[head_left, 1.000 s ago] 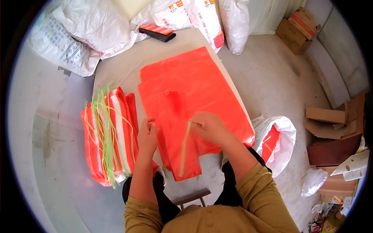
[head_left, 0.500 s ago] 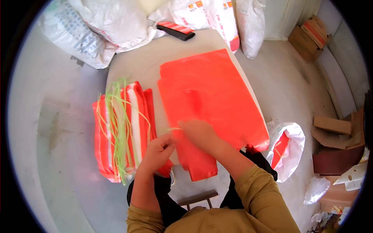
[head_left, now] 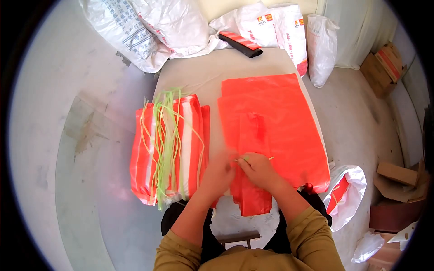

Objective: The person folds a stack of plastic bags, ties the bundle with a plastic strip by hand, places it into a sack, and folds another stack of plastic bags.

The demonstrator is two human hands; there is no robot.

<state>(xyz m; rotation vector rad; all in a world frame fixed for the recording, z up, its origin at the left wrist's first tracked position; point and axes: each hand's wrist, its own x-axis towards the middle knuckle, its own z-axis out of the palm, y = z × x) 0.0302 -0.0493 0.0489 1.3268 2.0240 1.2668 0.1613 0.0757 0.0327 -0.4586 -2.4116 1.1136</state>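
Flat red plastic bags (head_left: 289, 122) lie stacked on the table, and a narrow folded red bag (head_left: 254, 198) lies over their near left part. My right hand (head_left: 259, 171) is closed over this folded bag, pinching a thin pale green plastic strip (head_left: 271, 158) whose ends stick out beside the fingers. My left hand (head_left: 219, 173) is right beside it, fingers curled inward and partly blurred; what is in them is hidden. To the left sits a pile of folded red-and-white striped bags (head_left: 190, 144), with loose green plastic strips (head_left: 168, 144) draped across it.
A black object with a red striped top (head_left: 240, 44) rests at the table's (head_left: 194, 72) far edge. White sacks (head_left: 140, 38) stand behind. On the floor at right are an open white bag (head_left: 357, 185) with red material inside and cardboard boxes (head_left: 382, 74). A glass sheet (head_left: 74, 180) is at left.
The view has shifted, so the table appears farther right. My hands have come closer together over the folded bag; the right hand is now clearer and the left more blurred.
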